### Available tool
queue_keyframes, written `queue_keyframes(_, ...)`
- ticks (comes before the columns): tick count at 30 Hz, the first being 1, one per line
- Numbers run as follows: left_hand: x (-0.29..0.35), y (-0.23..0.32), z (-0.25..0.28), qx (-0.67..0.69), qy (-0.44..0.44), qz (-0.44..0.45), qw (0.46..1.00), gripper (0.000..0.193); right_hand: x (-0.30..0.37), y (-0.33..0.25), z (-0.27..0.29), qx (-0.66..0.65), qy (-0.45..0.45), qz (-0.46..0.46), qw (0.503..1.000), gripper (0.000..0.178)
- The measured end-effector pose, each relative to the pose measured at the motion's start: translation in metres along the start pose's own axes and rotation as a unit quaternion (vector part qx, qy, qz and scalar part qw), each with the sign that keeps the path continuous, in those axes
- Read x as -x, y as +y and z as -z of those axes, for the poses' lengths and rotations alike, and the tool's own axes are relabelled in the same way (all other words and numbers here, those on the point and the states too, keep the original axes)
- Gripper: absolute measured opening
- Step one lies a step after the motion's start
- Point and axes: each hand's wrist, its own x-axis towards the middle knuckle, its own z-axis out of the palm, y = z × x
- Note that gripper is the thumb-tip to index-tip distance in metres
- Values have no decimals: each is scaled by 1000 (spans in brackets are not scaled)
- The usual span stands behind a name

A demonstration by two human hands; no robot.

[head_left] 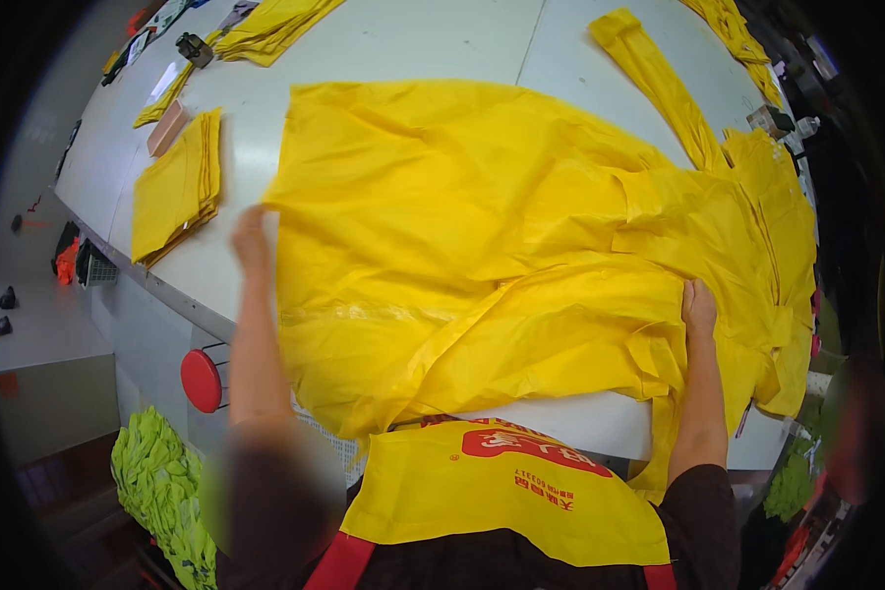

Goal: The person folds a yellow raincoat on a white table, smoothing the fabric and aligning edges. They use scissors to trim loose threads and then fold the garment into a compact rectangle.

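Note:
A large sheet of thin yellow cloth (413,216) lies spread and wrinkled over the white table, its near part folded over in loose creases. I cannot tell what garment or item it is. At its left edge my left hand (252,241) is closed on the border, slightly blurred. My right hand (699,308) grips a gathered fold on the near right side, fingers partly hidden by the cloth. Beyond the right hand, more bunched yellow cloth (772,236) is heaped along the table's right edge. A neat folded yellow stack (175,192) rests to the left of the spread sheet.
On the white table (462,44) a long folded yellow strip (654,84) lies at far right, with more yellow cloth (275,29) at far left. A pink block (168,129) touches the folded stack. Below are a red stool (202,381) and a lime-green cloth pile (157,482).

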Motion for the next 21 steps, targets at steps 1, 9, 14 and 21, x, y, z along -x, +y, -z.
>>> queue_keyframes(1, -24, 11, 27, -27, -30, 62, 997, 14, 3, 0, 2, -6, -11, 8, 1000, 28)
queue_keyframes(9, -13, 65, 19, -248, -117, -79, 958, 47, -26, -63, 30, 6, -22, 114, 993, 14)
queue_keyframes(14, 102, 225, 8, 143, -465, 98, 868, 42, -29, -228, 47, -296, -108, 231, 921, 26)
queue_keyframes(21, 165, 229, 32, 64, -401, 60, 912, 23, -27, -342, 13, -216, -217, 405, 862, 17)
